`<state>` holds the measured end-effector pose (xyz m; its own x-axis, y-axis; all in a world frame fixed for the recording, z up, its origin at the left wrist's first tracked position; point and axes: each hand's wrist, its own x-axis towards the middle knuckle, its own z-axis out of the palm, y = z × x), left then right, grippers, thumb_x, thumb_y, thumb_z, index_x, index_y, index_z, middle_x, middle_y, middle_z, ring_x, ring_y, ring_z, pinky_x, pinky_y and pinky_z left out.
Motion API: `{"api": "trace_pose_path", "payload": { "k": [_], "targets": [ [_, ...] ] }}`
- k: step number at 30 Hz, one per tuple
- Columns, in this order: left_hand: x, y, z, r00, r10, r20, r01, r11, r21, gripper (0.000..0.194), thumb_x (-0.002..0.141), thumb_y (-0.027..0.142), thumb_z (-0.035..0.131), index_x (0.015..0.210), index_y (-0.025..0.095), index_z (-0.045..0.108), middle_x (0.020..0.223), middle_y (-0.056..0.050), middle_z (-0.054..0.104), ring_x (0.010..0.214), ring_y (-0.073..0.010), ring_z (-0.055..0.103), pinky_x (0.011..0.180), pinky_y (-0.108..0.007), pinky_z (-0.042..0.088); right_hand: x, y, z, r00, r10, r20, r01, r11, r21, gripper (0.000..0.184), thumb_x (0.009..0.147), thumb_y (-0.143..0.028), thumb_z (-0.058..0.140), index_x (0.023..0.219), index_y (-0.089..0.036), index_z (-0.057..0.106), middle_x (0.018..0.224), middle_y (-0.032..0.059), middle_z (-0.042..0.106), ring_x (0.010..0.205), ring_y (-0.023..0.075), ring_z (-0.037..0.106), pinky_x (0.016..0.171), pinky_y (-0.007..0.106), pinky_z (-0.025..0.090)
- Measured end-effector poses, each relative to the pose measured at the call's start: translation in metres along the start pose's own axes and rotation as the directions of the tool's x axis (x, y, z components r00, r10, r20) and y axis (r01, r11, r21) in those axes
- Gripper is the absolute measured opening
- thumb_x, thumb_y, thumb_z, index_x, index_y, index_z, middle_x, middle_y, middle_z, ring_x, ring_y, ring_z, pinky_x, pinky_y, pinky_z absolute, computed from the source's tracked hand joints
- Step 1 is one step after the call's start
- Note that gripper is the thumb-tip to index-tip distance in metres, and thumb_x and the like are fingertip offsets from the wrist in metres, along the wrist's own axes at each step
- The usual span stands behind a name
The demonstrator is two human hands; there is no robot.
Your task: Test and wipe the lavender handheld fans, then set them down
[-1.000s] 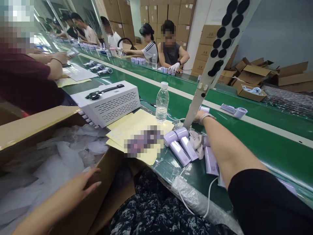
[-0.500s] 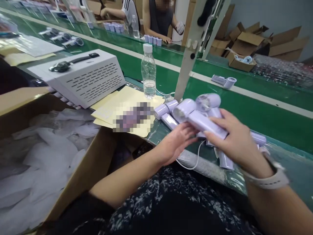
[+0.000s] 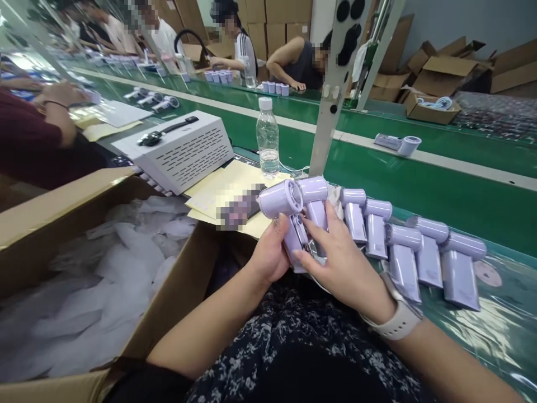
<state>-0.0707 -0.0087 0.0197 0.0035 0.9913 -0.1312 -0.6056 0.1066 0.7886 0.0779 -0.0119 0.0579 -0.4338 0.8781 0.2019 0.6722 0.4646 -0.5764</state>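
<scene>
Lilac handheld device (image 3: 274, 200), near side, seems mid-adjustment: left hand (image 3: 271, 254) pinches its handle (image 3: 292, 242), right hand (image 3: 350, 268) touches with fingers spread; next calls for steady support

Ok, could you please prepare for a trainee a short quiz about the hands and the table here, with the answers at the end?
1. True or false: the water bottle is lying on its side.
2. Left hand and right hand: which touches the front lavender device?
A) left only
B) right only
C) both
3. Fill the gap: the black strap-like item rests ____ the slotted box.

Key: 1 false; 2 C; 3 on top of.
</scene>
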Motion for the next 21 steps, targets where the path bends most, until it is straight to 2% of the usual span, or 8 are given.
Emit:
{"api": "trace_pose_path", "payload": {
  "k": [2,5,7,11,15,17,19,21],
  "targets": [
    [0.001,0.006,-0.012,0.998,-0.062,-0.002,0.062,0.996,0.058,0.062,0.074,0.077,0.071,0.094,0.018,0.065,0.098,-0.011,0.075,0.106,-0.0324,0.070,0.087,-0.043,0.060,0.005,0.013,-0.007,0.996,0.028,0.081,-0.035,0.996,0.084,0.052,0.099,-0.045,0.054,0.143,-0.020,0.062,0.159,0.0179,0.047,0.144,0.0366,0.048,0.111,0.056,0.048],
    [0.004,0.010,-0.024,0.993,-0.116,-0.022,0.117,0.988,0.104,0.061,0.076,0.079,0.067,0.087,0.019,0.063,0.089,-0.011,0.074,0.097,-0.0323,0.072,0.080,-0.043,0.061,0.015,0.038,-0.002,0.969,0.206,0.139,-0.207,0.978,-0.006,0.045,0.106,-0.030,0.034,0.124,-0.015,0.072,0.112,0.0146,0.077,0.099,0.0262,0.075,0.086,0.042,0.060],
    [0.008,0.010,-0.026,0.995,-0.099,-0.029,0.100,0.992,0.073,0.061,0.076,0.080,0.065,0.085,0.020,0.063,0.090,-0.011,0.075,0.099,-0.0334,0.073,0.079,-0.044,0.062,0.019,0.049,0.011,0.953,0.265,0.149,-0.248,0.961,-0.121,0.037,0.104,-0.021,0.039,0.112,-0.015,0.075,0.099,0.0125,0.079,0.089,0.0261,0.075,0.082,0.040,0.057],
    [0.016,0.008,-0.023,0.999,0.048,0.017,-0.048,0.999,-0.019,0.067,0.066,0.086,0.068,0.082,0.021,0.066,0.092,-0.009,0.077,0.108,-0.0374,0.072,0.084,-0.046,0.063,0.015,0.052,0.035,0.949,0.257,0.181,-0.215,0.951,-0.222,0.023,0.099,-0.022,0.054,0.111,-0.015,0.071,0.101,0.0159,0.076,0.092,0.0324,0.072,0.077,0.041,0.052],
    [0.019,0.010,-0.019,0.990,0.096,0.104,-0.084,0.990,-0.113,0.068,0.056,0.084,0.076,0.079,0.020,0.070,0.100,-0.010,0.078,0.118,-0.0404,0.068,0.097,-0.049,0.059,0.000,0.045,0.034,0.948,0.263,0.177,-0.215,0.944,-0.250,0.010,0.096,-0.020,0.057,0.093,-0.015,0.065,0.092,0.0164,0.072,0.086,0.0322,0.070,0.072,0.039,0.050],
    [0.020,0.012,-0.018,0.987,0.093,0.128,-0.075,0.987,-0.142,0.066,0.061,0.083,0.074,0.081,0.020,0.072,0.103,-0.010,0.078,0.121,-0.0402,0.066,0.101,-0.050,0.057,-0.010,0.041,0.027,0.957,0.235,0.169,-0.214,0.968,-0.129,0.006,0.096,-0.019,0.055,0.095,-0.017,0.061,0.088,0.0109,0.070,0.084,0.0274,0.069,0.074,0.038,0.051],
    [0.021,0.014,-0.017,0.985,0.118,0.126,-0.095,0.980,-0.175,0.068,0.063,0.085,0.071,0.081,0.019,0.072,0.108,-0.011,0.077,0.124,-0.0396,0.065,0.101,-0.050,0.057,-0.019,0.038,0.019,0.955,0.224,0.195,-0.268,0.932,0.242,0.018,0.097,-0.027,0.054,0.114,-0.020,0.056,0.080,0.0031,0.068,0.073,0.0222,0.069,0.071,0.035,0.054],
    [0.021,0.017,-0.014,0.980,0.159,0.116,-0.133,0.969,-0.210,0.069,0.062,0.087,0.069,0.076,0.019,0.069,0.113,-0.010,0.075,0.126,-0.0389,0.064,0.101,-0.049,0.057,-0.026,0.034,0.013,0.924,0.217,0.313,-0.372,0.696,0.614,0.038,0.094,-0.039,0.060,0.125,-0.021,0.050,0.071,-0.0016,0.066,0.062,0.0201,0.068,0.064,0.034,0.056]
  ]
}}
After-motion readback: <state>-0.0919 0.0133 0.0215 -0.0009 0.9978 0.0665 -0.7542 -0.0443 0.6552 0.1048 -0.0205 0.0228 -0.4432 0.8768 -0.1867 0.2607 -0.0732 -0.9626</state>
